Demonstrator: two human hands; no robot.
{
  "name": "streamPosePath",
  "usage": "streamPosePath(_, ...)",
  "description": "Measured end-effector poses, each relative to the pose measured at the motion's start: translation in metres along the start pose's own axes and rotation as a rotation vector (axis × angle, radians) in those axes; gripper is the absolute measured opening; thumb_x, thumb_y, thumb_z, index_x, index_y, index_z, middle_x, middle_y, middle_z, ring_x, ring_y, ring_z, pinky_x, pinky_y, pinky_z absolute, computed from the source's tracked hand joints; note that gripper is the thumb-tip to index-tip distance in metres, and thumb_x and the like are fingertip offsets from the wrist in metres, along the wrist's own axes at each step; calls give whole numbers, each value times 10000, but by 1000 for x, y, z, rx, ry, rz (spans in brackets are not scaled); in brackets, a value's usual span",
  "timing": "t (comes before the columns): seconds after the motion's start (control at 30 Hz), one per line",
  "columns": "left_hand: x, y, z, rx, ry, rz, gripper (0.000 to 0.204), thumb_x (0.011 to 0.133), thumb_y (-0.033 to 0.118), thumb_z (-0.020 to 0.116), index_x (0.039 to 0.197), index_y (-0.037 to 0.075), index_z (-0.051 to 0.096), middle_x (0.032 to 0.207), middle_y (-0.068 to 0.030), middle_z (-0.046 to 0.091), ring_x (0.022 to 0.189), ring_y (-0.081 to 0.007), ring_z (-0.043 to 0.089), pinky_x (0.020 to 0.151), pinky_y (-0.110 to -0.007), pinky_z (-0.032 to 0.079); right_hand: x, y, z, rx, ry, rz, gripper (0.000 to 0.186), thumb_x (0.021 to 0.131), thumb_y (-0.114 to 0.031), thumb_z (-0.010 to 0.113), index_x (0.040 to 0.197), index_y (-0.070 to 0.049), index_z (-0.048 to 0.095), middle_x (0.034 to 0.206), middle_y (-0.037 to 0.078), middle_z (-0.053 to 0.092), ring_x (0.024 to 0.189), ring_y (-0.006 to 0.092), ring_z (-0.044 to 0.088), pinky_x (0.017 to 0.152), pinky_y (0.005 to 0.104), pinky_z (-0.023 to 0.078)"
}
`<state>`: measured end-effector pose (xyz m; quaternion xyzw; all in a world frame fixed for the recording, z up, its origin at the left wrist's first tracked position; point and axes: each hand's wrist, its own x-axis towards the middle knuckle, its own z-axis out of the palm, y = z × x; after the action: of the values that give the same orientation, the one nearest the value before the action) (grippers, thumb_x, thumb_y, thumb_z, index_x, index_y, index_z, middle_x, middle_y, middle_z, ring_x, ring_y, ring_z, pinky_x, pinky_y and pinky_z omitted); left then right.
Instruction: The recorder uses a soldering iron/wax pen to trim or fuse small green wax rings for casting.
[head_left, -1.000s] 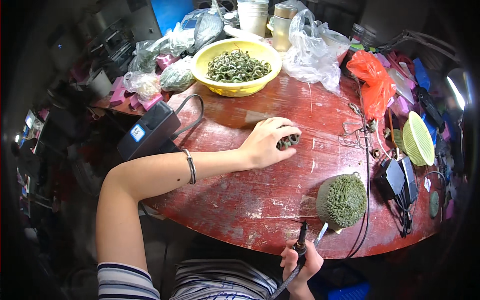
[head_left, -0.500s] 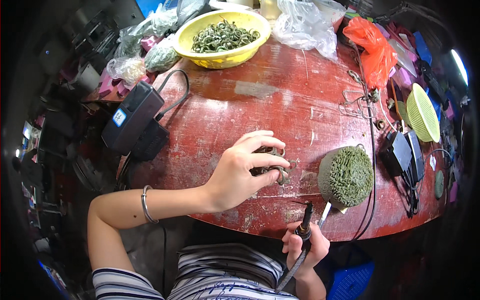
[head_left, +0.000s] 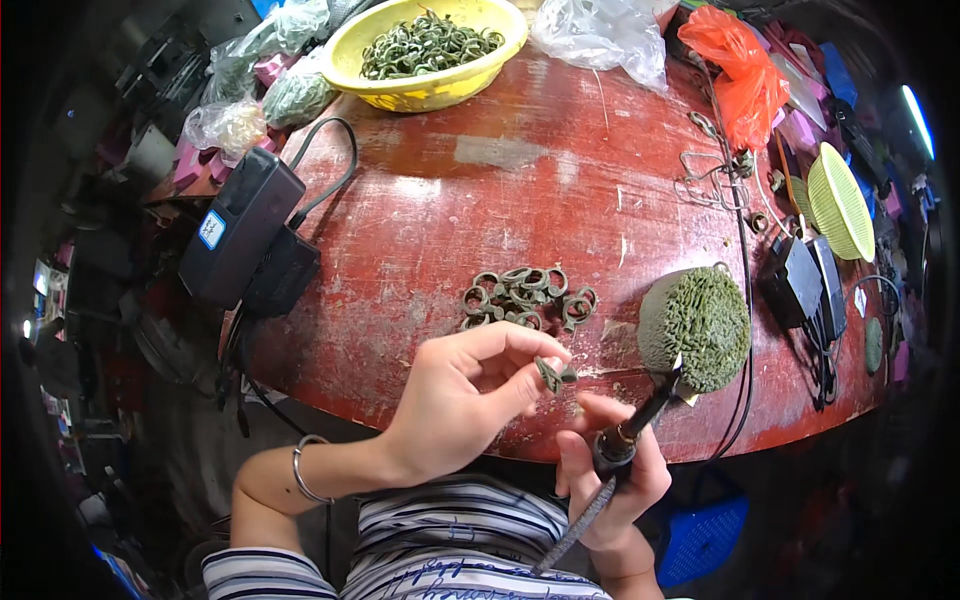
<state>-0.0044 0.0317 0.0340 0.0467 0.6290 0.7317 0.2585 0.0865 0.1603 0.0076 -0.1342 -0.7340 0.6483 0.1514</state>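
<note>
Black pen-shaped tool (head_left: 648,407), grey-cabled, lies at lower centre in the right hand (head_left: 638,485), fingers curled round it, long axis slanting up-right, pale tip foremost. Mid-frame, the left hand (head_left: 450,410) pinches a small dull-green piece (head_left: 553,375). Farther, at left, a black box (head_left: 248,215) bears a white label (head_left: 211,230), unreadably small.

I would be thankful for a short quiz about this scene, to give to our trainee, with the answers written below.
1. What does the left hand hold?
2. True or false: in the picture, the yellow bowl is left of the orange plastic bag.
3. The pen-like tool is: a) in the left hand; b) in the right hand; c) in the yellow bowl.

Key: 1. A small dark-green piece. 2. True. 3. b.
</note>
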Motion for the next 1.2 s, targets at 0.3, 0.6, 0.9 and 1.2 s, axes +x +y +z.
streamPosePath(0.3, -20, -15, 11, -107, -34, 56, 248, 839, -28, 558, 1087, -37, 542, 951, -84, 605, 823, -108, 599, 733, -225, 505, 9, -3, 4, -98, 35, -128, 244, 762, -48, 684, 973, 26, 584, 804, 114, 634, 669, 140, 615, 609, 233, 479)
streamPosePath(0.6, -5, -13, -15, -104, -200, 121, 213, 803, -27, 612, 1015, -24, 630, 1036, -111, 551, 881, -136, 582, 731, -217, 512, 12, -12, -5, -128, -142, -80, 347, 703, 8, 657, 1036, 32, 562, 870, 140, 634, 751, 177, 632, 660, 259, 488)
streamPosePath(0.9, -6, -15, -15, 50, -143, 308, 223, 741, -76, 650, 956, -15, 652, 1034, -131, 543, 906, -176, 598, 765, -267, 551, 20, -9, 2, -201, -148, -179, 339, 714, 6, 675, 1035, 31, 567, 858, 128, 635, 726, 161, 634, 640, 250, 493)
streamPosePath(1.2, -7, -25, -16, 66, -17, 351, 205, 717, -115, 648, 911, -57, 618, 940, -152, 566, 761, -157, 616, 643, -223, 539, 7, -10, -3, -222, -85, 30, 378, 691, 2, 711, 1038, 37, 567, 812, 124, 633, 660, 143, 624, 601, 238, 489)
